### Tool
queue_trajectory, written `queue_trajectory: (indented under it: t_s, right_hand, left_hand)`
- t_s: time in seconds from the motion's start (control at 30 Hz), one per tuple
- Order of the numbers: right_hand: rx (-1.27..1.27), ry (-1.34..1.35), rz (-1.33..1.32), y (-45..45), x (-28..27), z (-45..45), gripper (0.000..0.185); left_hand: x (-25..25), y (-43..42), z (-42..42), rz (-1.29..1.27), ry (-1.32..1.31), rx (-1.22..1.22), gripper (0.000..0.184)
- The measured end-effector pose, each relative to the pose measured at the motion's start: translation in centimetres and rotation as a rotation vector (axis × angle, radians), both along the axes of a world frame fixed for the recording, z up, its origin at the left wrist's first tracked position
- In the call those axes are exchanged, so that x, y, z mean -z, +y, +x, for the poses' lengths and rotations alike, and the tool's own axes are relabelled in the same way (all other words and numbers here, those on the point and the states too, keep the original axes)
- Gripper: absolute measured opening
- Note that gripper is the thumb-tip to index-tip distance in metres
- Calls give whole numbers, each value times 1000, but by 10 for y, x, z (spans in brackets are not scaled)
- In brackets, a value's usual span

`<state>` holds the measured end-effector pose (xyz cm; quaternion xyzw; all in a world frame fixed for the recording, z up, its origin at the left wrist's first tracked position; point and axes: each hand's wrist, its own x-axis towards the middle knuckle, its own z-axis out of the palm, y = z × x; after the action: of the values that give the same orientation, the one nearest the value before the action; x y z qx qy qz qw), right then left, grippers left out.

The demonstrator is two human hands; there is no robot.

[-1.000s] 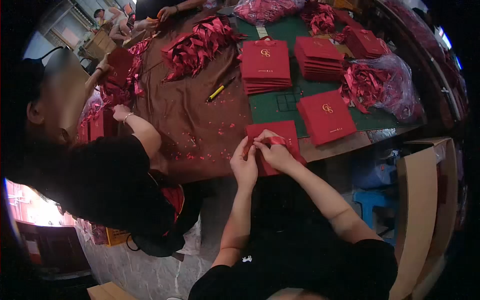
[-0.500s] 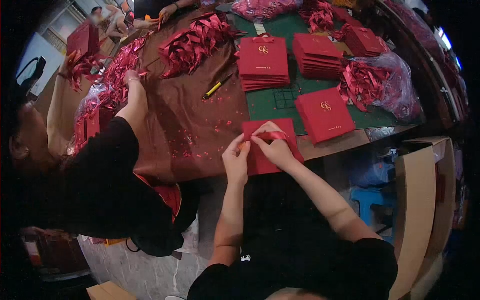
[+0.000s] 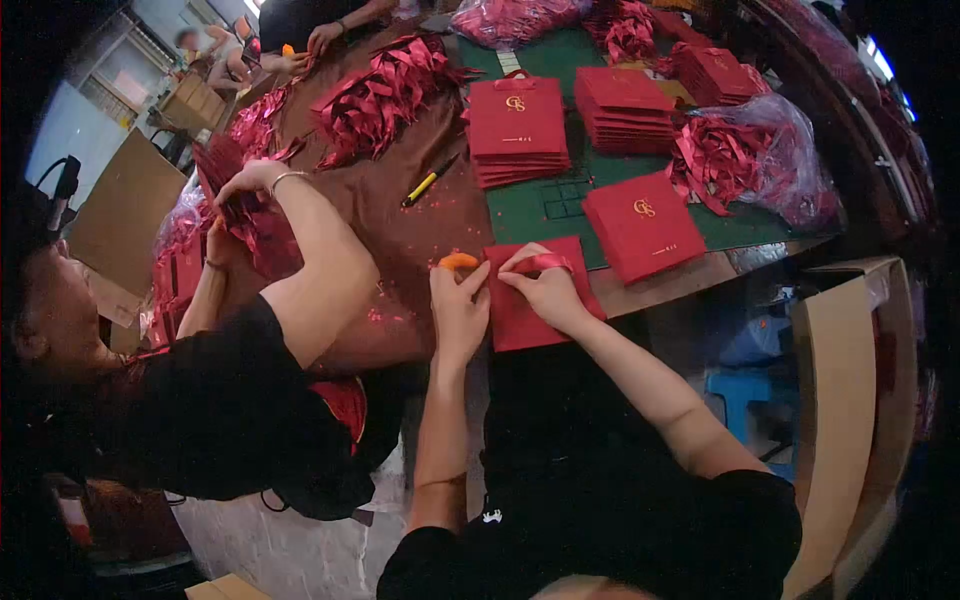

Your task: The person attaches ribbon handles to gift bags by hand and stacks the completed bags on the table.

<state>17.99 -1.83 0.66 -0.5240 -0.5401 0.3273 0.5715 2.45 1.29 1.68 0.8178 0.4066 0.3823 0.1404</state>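
Note:
A red paper bag [image 3: 520, 334] lies flat at the table edge in front of me. My right hand [image 3: 552, 302] rests over it, fingers pinched on a shiny red ribbon [image 3: 548, 262] that curls over the knuckles. At the bag's left edge is my left hand [image 3: 460, 312], curled around an orange loop-shaped tool [image 3: 460, 261] that looks like a scissor handle; its blades are hidden. My left fingertips are close to the bag's left edge, apart from the right hand's fingers.
Stacks of red bags [image 3: 518, 125] and a nearer bag pile [image 3: 645, 228] sit on the green mat [image 3: 520, 215]. Ribbon bundles [image 3: 385, 100] and a yellow marker [image 3: 428, 183] lie beyond. At left, a co-worker's arm [image 3: 325, 235] handles ribboned bags. A cardboard box [image 3: 835, 420] stands right.
My left hand has moved left, away from my right fingers, exposing the orange tool. My right hand stays over the bag. The co-worker's raised bag has come down and their arm bends nearer.

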Motion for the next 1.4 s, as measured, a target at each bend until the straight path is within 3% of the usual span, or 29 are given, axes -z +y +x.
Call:
queue_trajectory:
  t_s: [0.07,0.13,0.27,0.47,0.53,0.6,0.67,0.7,0.73,0.77,0.9,0.97,1.0,1.13,1.37,1.4]
  right_hand:
    - [23,-38,72,2,3,1,7]
    - [22,-28,72,0,5,0,6]
    - [32,-24,70,1,3,1,8]
    - [97,-53,-14,-11,-17,8,29]
    - [138,14,-5,-5,-2,9,25]
    - [144,183,-44,-5,-1,9,17]
    - [141,256,-70,-6,-5,7,16]
    - [130,324,-101,-7,-5,7,14]
    - [178,196,13,0,8,8,13]
    - [171,196,10,0,14,10,13]
    - [144,205,29,0,15,11,21]
    - [125,280,37,0,13,11,23]
    - [125,323,15,-2,9,9,26]
    - [119,288,-11,-2,7,7,30]
    - [82,333,21,-11,-7,16,34]
    - [57,580,-2,-24,-26,18,32]
  left_hand:
    - [10,10,1,48,-37,21,38]
    - [14,16,2,-72,-165,103,32]
    - [10,23,-3,237,26,123,19]
    - [8,23,-8,10,-64,193,11]
    - [13,26,-13,-128,-107,179,8]
    - [13,33,-26,-12,-82,106,8]
    - [10,30,-38,-82,-38,90,9]
    - [14,29,-43,51,33,44,11]
    - [20,29,-49,183,106,-6,13]
    - [27,30,-57,57,89,-115,15]
    - [13,13,-56,-55,251,-199,21]
    - [19,4,-50,34,204,-279,32]
    - [11,-8,-45,156,236,-284,42]
    - [-1,-52,-8,37,56,12,48]
    - [14,-51,8,-89,331,-19,55]
    - [18,-50,7,-78,331,-22,55]
